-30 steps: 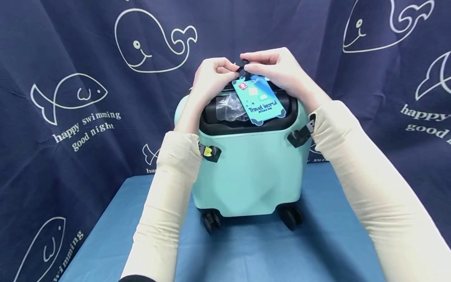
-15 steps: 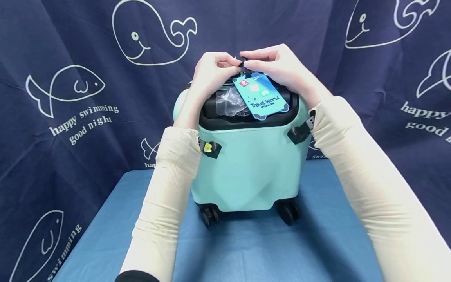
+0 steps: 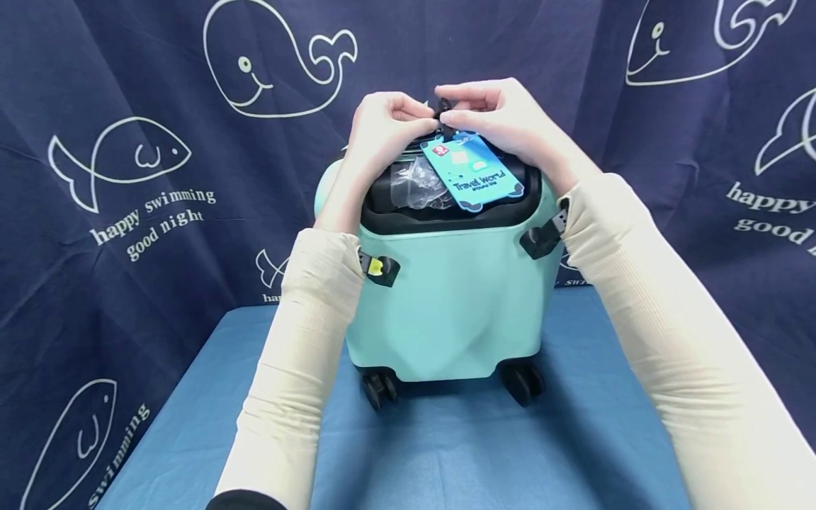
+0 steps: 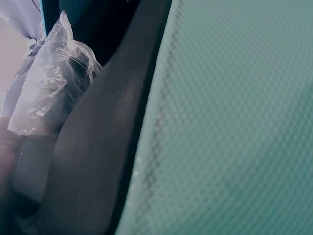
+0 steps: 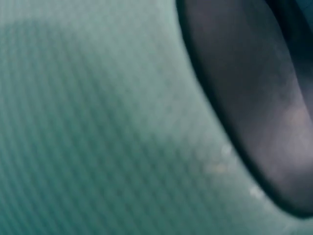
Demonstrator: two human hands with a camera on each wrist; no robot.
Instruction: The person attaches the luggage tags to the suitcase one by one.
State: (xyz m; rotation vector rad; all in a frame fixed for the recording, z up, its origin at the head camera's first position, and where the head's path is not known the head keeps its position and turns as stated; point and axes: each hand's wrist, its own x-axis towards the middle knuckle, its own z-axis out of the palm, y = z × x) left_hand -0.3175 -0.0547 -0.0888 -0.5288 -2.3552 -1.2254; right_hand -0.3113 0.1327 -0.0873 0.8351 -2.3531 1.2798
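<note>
Two pinches on one black strap (image 3: pixel 448 132): left hand (image 3: pixel 385 127) has it at the tips of thumb and fingers, right hand (image 3: pixel 506 117) has thumb and fingertips on it just beside. Exact contact partly hidden.

Change: a second ago a slanted bit of strap showed between the hands; now the left fingertips have closed in and it's bunched where the two grips nearly meet. Last half second, hardly any motion. My read: fine work on the strap's join, not finished, neither hand has let go.

Blue tag (image 3: pixel 473 173), "Travel World" print, hangs off the strap, tilted over the black recess (image 3: pixel 455 225) at the top of the suitcase (image 3: pixel 452 304). Swung a touch rightward vs a second ago. Can't tell if the strap already runs round a handle; fingers block it.

Further out: clear plastic packet (image 3: pixel 417 185) in the recess, left of the tag. Suitcase is mint, upright on casters (image 3: pixel 523 382), on the blue-covered tabletop (image 3: pixel 440 460). Navy backdrop (image 3: pixel 408 42) behind.

Views: only head clearly shows strap and pinches. Left wrist has the packet's creases up close, plus dimpled shell texture that head renders smooth. Right wrist: blurred shell and dark edge, no tag.
</note>
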